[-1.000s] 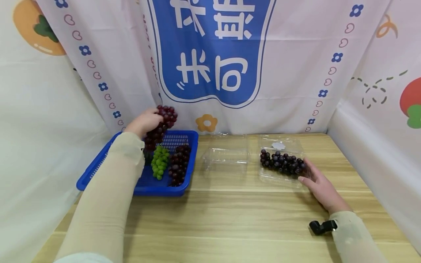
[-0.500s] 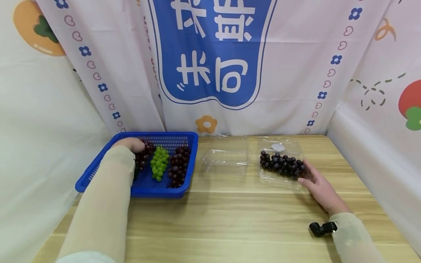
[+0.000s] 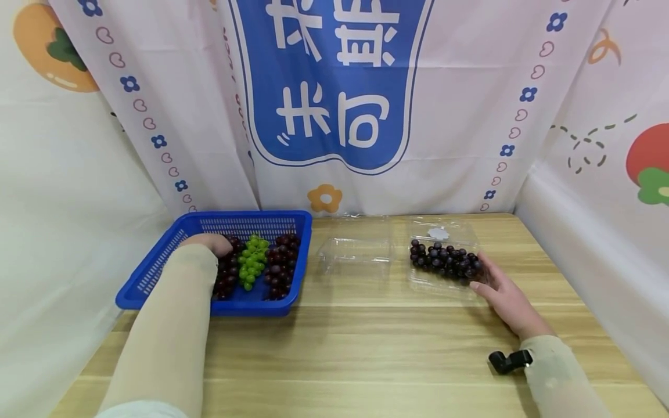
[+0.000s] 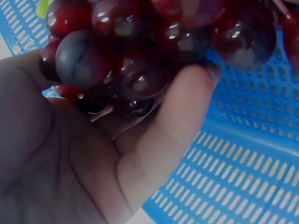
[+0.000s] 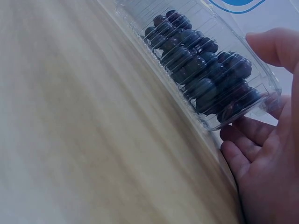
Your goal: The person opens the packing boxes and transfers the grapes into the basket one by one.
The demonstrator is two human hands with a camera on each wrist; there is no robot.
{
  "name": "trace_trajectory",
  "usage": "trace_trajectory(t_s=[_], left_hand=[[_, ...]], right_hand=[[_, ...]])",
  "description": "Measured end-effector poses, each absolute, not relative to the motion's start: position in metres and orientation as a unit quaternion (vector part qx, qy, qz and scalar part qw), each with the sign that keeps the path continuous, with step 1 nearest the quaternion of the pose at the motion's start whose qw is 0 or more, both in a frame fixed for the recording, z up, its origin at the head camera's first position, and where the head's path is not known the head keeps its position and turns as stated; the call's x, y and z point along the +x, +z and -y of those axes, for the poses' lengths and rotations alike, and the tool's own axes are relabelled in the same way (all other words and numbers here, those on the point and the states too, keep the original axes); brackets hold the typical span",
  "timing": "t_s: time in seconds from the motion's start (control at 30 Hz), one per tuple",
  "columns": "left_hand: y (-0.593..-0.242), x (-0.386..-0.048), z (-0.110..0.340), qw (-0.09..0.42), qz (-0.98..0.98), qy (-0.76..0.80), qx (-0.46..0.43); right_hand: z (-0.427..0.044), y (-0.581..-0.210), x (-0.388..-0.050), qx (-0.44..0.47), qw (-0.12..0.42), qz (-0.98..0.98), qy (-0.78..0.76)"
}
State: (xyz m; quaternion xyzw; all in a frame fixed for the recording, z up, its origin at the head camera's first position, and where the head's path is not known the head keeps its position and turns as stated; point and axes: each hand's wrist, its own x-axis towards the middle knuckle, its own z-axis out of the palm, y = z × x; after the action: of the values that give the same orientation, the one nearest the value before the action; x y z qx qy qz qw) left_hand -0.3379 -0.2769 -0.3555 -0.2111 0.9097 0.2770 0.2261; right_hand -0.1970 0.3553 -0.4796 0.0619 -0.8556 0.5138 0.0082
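Observation:
My left hand (image 3: 210, 242) reaches into the left part of the blue basket (image 3: 251, 309). In the left wrist view, its fingers curl round a bunch of dark red grapes (image 4: 135, 70). A bunch of green grapes (image 3: 253, 262) lies just right of that bunch, and another dark red bunch (image 3: 281, 267) is at the basket's right side. At the table's right, my right hand (image 3: 504, 296) touches the end of a clear plastic box (image 5: 205, 126) with loosely spread fingers, its thumb apart from the wall. Inside that box lies a bunch of black grapes (image 3: 444, 261).
A second clear plastic box (image 3: 355, 249) stands lid up between the basket and the grape-filled box. Behind them, a printed cloth (image 3: 460, 128) hangs at the back edge of the wooden table (image 3: 366, 348). A black wrist device (image 3: 509, 361) sits at my right cuff.
My left hand has lowered the dark red bunch from above the basket's back rim down into its left part. My right hand stays at the box; the view has shifted slightly.

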Motion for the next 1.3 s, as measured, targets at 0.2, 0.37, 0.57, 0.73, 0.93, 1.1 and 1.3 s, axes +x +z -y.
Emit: trace_trajectory(t_s=[0.2,0.37,0.57,0.73,0.93,1.1,1.3], left_hand=[[-0.344,-0.337,0.270,0.208,-0.954,0.180,-0.121],[-0.332,-0.339,0.252,0.157,-0.981,0.095,-0.063],[-0.314,-0.352,0.209,0.117,-0.991,0.053,0.036],[-0.302,-0.357,0.149,0.052,-0.990,0.036,0.127],[-0.293,-0.349,0.073,-0.035,-0.971,0.021,0.237],[-0.290,-0.337,0.019,-0.069,-0.948,0.025,0.310],[-0.308,-0.319,-0.039,-0.077,-0.922,0.032,0.379]], right_hand=[[-0.356,-0.480,-0.198,0.062,0.009,0.855,0.514],[-0.356,-0.479,-0.197,0.060,0.008,0.858,0.511],[-0.355,-0.478,-0.197,0.063,0.010,0.857,0.511],[-0.355,-0.477,-0.198,0.063,0.016,0.861,0.505],[-0.354,-0.478,-0.197,0.056,0.015,0.865,0.499],[-0.356,-0.478,-0.196,0.049,0.005,0.869,0.493],[-0.355,-0.478,-0.195,0.050,0.009,0.871,0.489]])
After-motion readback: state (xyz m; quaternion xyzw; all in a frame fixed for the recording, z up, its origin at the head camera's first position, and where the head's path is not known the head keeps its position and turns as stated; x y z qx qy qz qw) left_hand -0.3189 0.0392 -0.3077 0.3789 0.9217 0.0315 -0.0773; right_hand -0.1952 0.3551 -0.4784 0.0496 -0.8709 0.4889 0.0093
